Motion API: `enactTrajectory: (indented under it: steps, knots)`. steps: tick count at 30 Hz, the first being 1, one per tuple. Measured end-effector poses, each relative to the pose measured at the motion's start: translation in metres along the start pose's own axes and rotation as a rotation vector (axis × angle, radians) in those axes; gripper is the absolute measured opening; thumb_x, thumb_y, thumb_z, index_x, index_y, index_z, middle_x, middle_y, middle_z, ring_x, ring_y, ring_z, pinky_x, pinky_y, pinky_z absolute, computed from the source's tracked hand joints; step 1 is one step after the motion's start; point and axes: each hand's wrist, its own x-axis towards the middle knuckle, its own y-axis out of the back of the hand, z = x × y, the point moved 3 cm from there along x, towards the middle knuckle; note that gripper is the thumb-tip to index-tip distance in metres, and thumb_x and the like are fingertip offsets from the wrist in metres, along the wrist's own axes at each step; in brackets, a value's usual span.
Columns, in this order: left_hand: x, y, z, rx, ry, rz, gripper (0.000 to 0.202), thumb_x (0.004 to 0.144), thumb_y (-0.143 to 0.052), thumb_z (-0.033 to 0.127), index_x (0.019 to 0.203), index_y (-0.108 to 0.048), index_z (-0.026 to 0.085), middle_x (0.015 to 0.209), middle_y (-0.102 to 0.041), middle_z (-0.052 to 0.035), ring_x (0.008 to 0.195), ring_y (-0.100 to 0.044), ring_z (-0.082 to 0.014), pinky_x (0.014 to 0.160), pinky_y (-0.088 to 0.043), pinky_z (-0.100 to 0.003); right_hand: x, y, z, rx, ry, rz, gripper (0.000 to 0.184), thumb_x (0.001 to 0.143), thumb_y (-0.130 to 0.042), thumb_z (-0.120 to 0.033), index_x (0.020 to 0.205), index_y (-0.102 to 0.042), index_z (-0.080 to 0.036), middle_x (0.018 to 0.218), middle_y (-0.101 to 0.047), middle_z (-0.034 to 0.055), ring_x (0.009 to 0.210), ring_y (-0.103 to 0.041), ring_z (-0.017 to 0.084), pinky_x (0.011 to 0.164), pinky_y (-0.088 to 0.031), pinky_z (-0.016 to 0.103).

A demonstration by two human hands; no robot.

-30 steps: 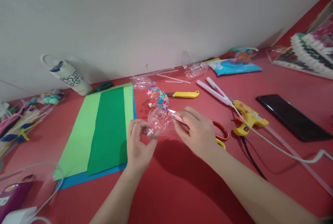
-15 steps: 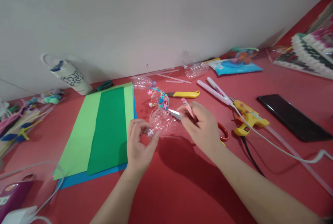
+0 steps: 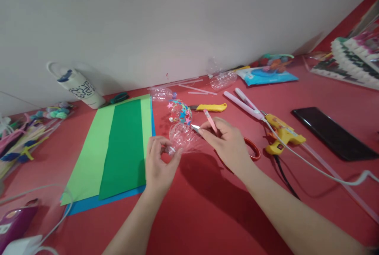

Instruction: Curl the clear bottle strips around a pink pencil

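Observation:
My left hand [image 3: 161, 162] is closed with thumb and fingers around the neck of a cut clear plastic bottle piece [image 3: 181, 135]. Its wide, scalloped end faces away from me. Just behind it stands a clear piece covered in coloured stars [image 3: 183, 113]. My right hand [image 3: 227, 144] grips a slim pink pen-like stick [image 3: 209, 120], its lower end hidden by the fingers. Beneath that hand lies a pair of scissors with a red handle [image 3: 252, 147]; a silver blade shows by the thumb, close to the bottle piece.
A yellow box cutter [image 3: 211, 107] lies behind my hands. On the right are a lilac hair straightener [image 3: 244, 103], a yellow glue gun [image 3: 282, 134] with cords and a black phone [image 3: 334, 132]. Green sheets [image 3: 124, 148] and a white tumbler [image 3: 84, 89] are on the left.
My right hand has shifted slightly left, its thumb and fingers covering more of the silver blade. The pink stick leans a little further left. My left hand has barely moved.

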Motion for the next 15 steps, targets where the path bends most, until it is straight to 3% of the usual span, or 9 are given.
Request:
enactTrajectory:
  steps: [10, 15]
  knots:
    - [-0.0003, -0.0049, -0.0016, 0.081, 0.074, -0.047, 0.019, 0.074, -0.065, 0.016, 0.076, -0.046, 0.021, 0.085, -0.046, 0.0011, 0.067, -0.049, -0.0101, 0.062, -0.047, -0.025, -0.0012, -0.0034, -0.0023, -0.198, 0.169, -0.028, 0.009, 0.078, -0.053, -0.012, 0.074, -0.059, -0.019, 0.075, -0.058, 0.0009, 0.063, -0.050, 0.013, 0.061, -0.038, 0.024]
    - [0.0004, -0.0067, -0.0018, 0.157, 0.093, -0.057, 0.021, 0.070, -0.064, 0.013, 0.071, -0.045, 0.021, 0.080, -0.045, 0.0023, 0.066, -0.049, -0.0115, 0.061, -0.046, -0.026, -0.0040, -0.0040, -0.0070, -0.204, 0.188, -0.045, 0.010, 0.079, -0.054, -0.013, 0.072, -0.057, -0.019, 0.078, -0.054, 0.0013, 0.058, -0.047, 0.011, 0.055, -0.037, 0.024]
